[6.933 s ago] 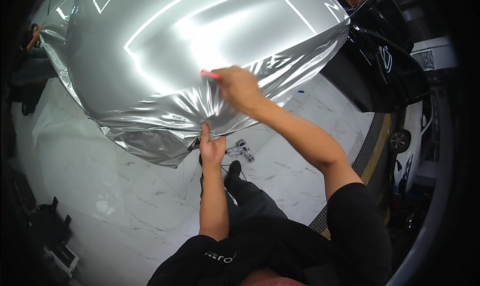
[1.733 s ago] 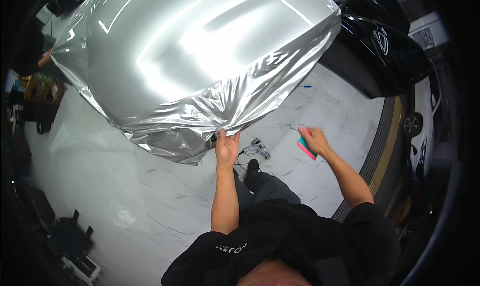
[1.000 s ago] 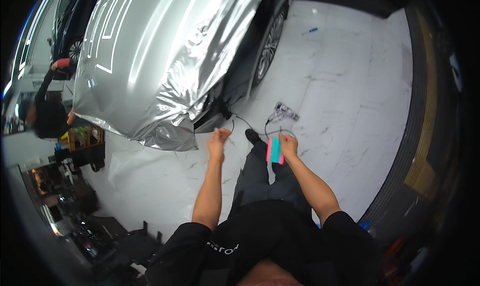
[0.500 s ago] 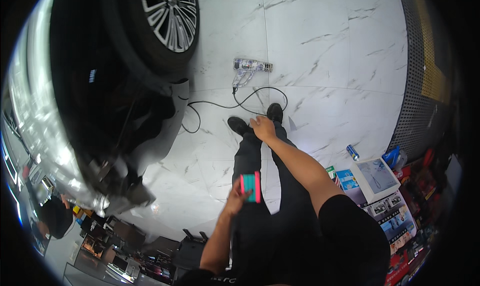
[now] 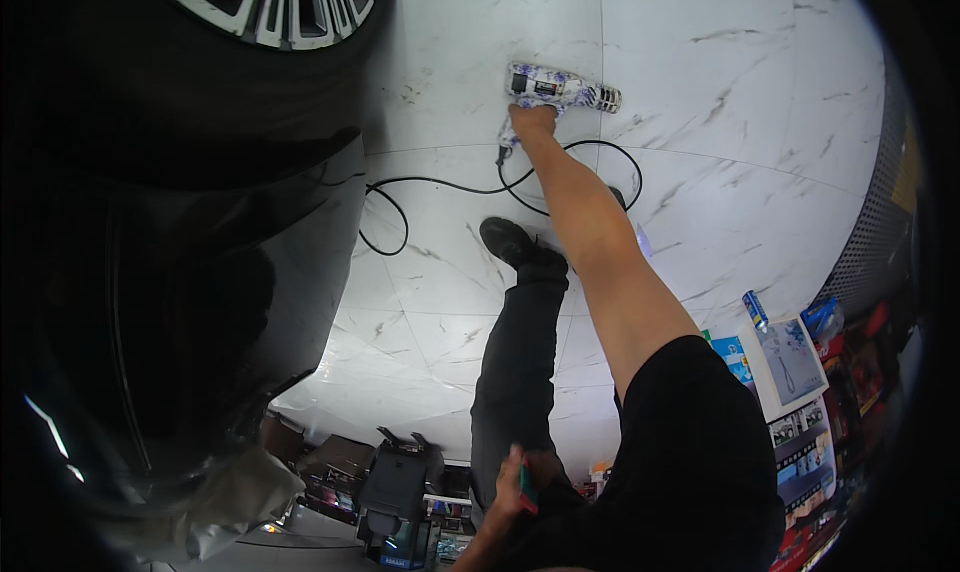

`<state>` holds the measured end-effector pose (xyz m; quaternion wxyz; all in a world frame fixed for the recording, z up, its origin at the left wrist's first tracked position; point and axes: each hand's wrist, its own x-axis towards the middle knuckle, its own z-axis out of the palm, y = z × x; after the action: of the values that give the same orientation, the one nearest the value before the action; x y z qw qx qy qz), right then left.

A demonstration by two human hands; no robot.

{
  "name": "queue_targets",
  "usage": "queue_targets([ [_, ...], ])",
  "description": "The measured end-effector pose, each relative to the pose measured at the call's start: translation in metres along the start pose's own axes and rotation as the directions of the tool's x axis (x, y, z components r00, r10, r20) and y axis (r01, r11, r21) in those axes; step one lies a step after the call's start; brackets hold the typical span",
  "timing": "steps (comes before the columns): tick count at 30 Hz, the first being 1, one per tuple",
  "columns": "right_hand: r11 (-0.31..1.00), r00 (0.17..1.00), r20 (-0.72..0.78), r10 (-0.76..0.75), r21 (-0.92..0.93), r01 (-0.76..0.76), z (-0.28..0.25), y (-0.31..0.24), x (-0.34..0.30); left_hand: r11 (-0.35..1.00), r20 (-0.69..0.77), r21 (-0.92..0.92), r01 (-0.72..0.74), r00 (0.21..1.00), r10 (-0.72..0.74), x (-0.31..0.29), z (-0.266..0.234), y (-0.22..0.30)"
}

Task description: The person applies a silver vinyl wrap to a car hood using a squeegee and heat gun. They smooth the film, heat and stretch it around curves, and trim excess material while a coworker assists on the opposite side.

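A: Where is the heat gun (image 5: 560,86)?
B: It lies on its side on the marble-patterned floor (image 5: 720,162), in the far part of the scene. Its nozzle points right and its handle extends toward the near side.

A: State the position of the right hand (image 5: 533,120).
B: The right hand is at the handle, touching it. The fingers are largely hidden behind the hand, so whether they are closed around the handle cannot be told.

A: And the left hand (image 5: 510,490)?
B: It is near the body, well apart from the heat gun. Its fingers are pressed together, pinching a flat green and red pad (image 5: 527,486).

A: How does the cord (image 5: 420,179) run?
B: From the base of the handle it runs left across the floor toward the dark car (image 5: 230,302). A loop on the right passes behind the right forearm.

A: Identify the surrounding items.
B: Left, far: a spoked wheel (image 5: 290,12) of the car. Left, near: a crumpled silver sheet (image 5: 235,507). Centre: a black shoe (image 5: 508,242). Right, near: a blue can (image 5: 754,310) just beside a white box (image 5: 788,357). Right edge: a dark perforated mat (image 5: 872,207).
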<state>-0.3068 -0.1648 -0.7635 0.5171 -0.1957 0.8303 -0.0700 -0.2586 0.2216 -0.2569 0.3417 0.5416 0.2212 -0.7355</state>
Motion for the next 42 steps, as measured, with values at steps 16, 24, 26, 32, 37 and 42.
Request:
queue_targets([
  [16, 0.988, 0.924, 0.371, -0.092, 0.153, 0.037, -0.492, -0.081, -0.409, 0.335, -0.072, -0.43, -0.838, 0.402, 0.913, -0.166, 0.205, 0.329],
  [24, 0.976, 0.957, 0.288, -0.021, 0.215, -0.043, -0.524, -0.139, -0.468, 0.097, -0.229, -0.832, -0.547, 0.497, 0.837, -0.153, 0.213, 0.418],
  [26, 0.982, 0.955, 0.295, -0.017, 0.185, -0.039, -0.515, -0.157, -0.476, 0.038, -0.23, -0.885, -0.464, 0.507, 0.831, -0.162, 0.221, 0.431],
  [32, 0.982, 0.908, 0.386, -0.164, 0.155, 0.112, -0.47, -0.205, -0.506, 0.037, -0.134, -0.945, -0.325, 0.489, 0.862, -0.157, 0.217, 0.437],
  [37, 0.945, 0.838, 0.446, -0.314, 0.06, 0.322, -0.441, -0.259, -0.531, -0.017, -0.169, -0.949, -0.313, 0.465, 0.869, -0.164, 0.224, 0.455],
  [42, 0.921, 0.813, 0.497, -0.303, -0.064, 0.383, -0.434, -0.289, -0.514, 0.008, -0.331, -0.827, -0.562, 0.499, 0.801, -0.199, 0.255, 0.462],
])
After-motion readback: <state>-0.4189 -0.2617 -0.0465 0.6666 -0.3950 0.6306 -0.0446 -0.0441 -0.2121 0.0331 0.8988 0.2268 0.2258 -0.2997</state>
